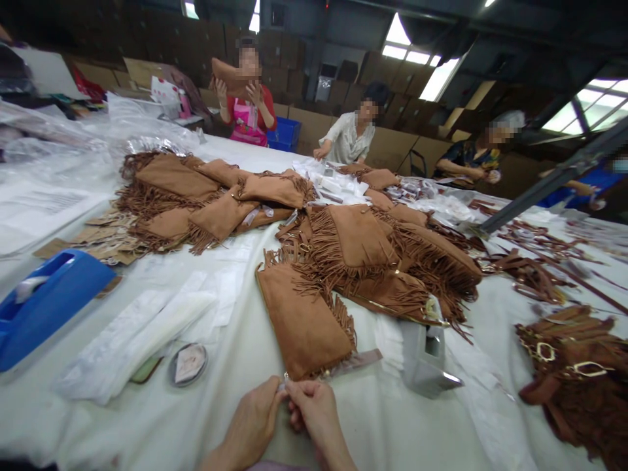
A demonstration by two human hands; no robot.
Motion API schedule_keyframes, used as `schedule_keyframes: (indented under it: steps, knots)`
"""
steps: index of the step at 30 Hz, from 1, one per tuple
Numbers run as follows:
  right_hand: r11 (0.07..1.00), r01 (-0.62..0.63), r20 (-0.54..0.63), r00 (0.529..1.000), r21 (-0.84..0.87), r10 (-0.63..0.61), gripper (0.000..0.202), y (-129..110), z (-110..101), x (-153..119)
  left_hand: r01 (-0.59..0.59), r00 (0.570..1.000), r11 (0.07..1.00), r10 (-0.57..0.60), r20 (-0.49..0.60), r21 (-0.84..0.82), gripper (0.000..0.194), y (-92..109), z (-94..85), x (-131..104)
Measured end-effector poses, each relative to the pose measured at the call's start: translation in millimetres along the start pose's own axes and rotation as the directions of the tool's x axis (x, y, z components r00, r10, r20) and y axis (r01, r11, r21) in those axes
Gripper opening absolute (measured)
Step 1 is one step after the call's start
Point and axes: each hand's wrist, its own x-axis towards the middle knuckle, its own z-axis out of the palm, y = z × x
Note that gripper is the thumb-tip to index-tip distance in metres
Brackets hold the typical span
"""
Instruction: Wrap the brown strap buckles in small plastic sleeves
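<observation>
A brown fringed suede bag (304, 320) lies flat in front of me, its near corner at my fingertips. My left hand (255, 415) pinches at a small metal zipper pull (286, 377) on that corner. My right hand (314, 409) is closed against the left one, thumb and forefinger pressed together at the same spot; what it grips is too small to make out. A brown strip (357, 362) under clear wrap sticks out by the bag's lower right corner.
A grey tape dispenser (426, 360) stands at the right, a blue one (53, 301) at the left. White plastic sleeves (137, 340) and a round tin (189, 364) lie between. Fringed bags (363, 235) are heaped ahead; straps (579, 379) pile at right. Several people work across the table.
</observation>
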Motion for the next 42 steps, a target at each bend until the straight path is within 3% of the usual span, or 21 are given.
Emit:
schedule_keyframes:
  steps: [5,8,10,12,14,16,18,20,23,29,33,35,37,40,42]
  knots:
    - [0.93,-0.14,0.066,0.99,0.34,0.125,0.048,1,5,-7,0.151,0.986,0.926,-0.165,-0.009,-0.346,0.041,11,4.6,5]
    - [0.876,-0.132,0.163,0.985,0.464,0.062,0.043,-6,7,-8,0.339,0.94,0.704,-0.279,0.196,-0.624,0.05,17,5.1,9]
    - [0.88,-0.082,0.169,0.986,0.469,0.002,0.039,-9,6,-6,0.429,0.903,0.593,-0.294,0.313,-0.682,0.054,19,4.6,10]
    - [0.9,-0.029,0.142,0.989,0.435,-0.037,0.038,-8,5,-5,0.422,0.906,0.629,-0.311,0.287,-0.653,0.055,20,3.2,9]
    - [0.915,0.001,0.108,0.993,0.403,-0.048,0.038,-5,4,-4,0.339,0.935,0.746,-0.332,0.122,-0.573,0.051,20,0.5,6]
    - [0.927,0.019,0.089,0.994,0.376,-0.056,0.037,-3,3,-3,0.22,0.959,0.843,-0.28,-0.051,-0.491,0.043,22,-2.8,4]
    - [0.942,0.051,0.106,0.99,0.333,-0.091,0.036,-3,2,-3,0.153,0.969,0.857,-0.228,-0.096,-0.492,0.035,23,-4.9,4]
    - [0.955,0.109,0.172,0.972,0.276,-0.16,0.036,-6,-1,-4,0.217,0.958,0.772,-0.287,-0.023,-0.597,0.036,24,-4.6,7]
    - [0.96,0.21,0.251,0.934,0.186,-0.253,0.038,-11,-7,-4,0.351,0.904,0.527,-0.406,0.134,-0.774,0.04,22,-1.5,13]
    - [0.954,0.283,0.045,0.959,-0.102,-0.28,0.035,-1,-6,-7,0.433,0.862,0.144,-0.356,0.361,-0.89,0.025,12,-3.2,11]
    - [0.893,0.368,0.0,0.924,-0.259,-0.381,0.028,4,-1,-10,0.465,0.837,0.0,-0.328,0.439,-0.885,0.015,5,-3.8,9]
    - [0.871,0.384,-0.051,0.907,-0.307,-0.418,0.029,2,-1,-15,0.452,0.847,0.037,-0.333,0.415,-0.891,0.018,6,-0.9,9]
    - [0.908,0.332,-0.069,0.931,-0.255,-0.359,0.029,-1,-2,-21,0.414,0.868,0.153,-0.363,0.339,-0.897,0.026,9,3.1,9]
    - [0.988,0.132,0.108,0.984,0.077,-0.14,0.029,-6,-4,-29,0.358,0.893,0.362,-0.403,0.202,-0.861,0.038,14,7.4,10]
    - [0.948,-0.036,0.216,0.976,0.317,-0.035,0.035,-8,-2,-31,0.343,0.906,0.456,-0.392,0.161,-0.821,0.044,18,8.6,10]
